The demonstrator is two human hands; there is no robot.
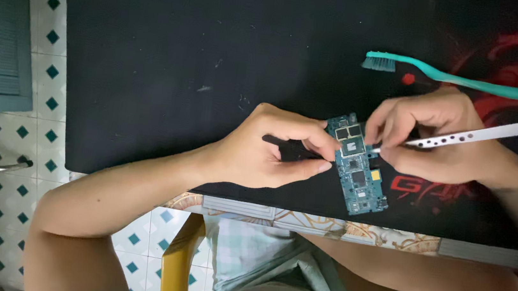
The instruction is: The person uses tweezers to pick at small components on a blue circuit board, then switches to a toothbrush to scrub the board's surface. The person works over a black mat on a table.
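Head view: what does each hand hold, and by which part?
Left hand pinches the blue circuit board at its left edge. Right hand grips white perforated tweezers near their tips.

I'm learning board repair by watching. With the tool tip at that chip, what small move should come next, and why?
Probably ease the white tool tip under the chip's edge, gently. The right hand has its tip at a chip on the blue circuit board, and the left hand pins the board's edge to the black mat.

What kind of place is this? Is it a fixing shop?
Probably a small home repair bench. A blue circuit board lies on a black desk mat, the right hand works on it with a white tool, and a teal toothbrush lies nearby. The floor is tiled.
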